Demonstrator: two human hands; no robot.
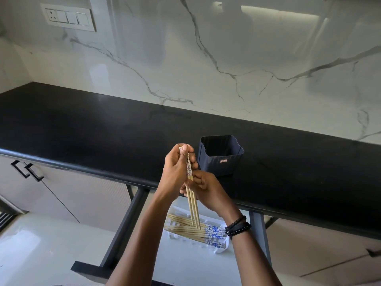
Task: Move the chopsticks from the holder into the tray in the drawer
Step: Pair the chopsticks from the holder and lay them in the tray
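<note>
Currently the left grip (175, 168) is clenched round the blue-patterned top ends of a bundle of chopsticks (192, 203), and the right grip (206, 188), beaded bracelets (237, 226) at its wrist, grasps the same bundle lower down. The bundle is near upright, its tips pointing down over the white tray (220, 249) in the open drawer (185, 265), where more loose chopsticks (185, 229) lie flat, patterned ends to the right. The dark square holder (220, 159) stands upright on the black table (103, 131), just behind the hands and close to the front edge.
</note>
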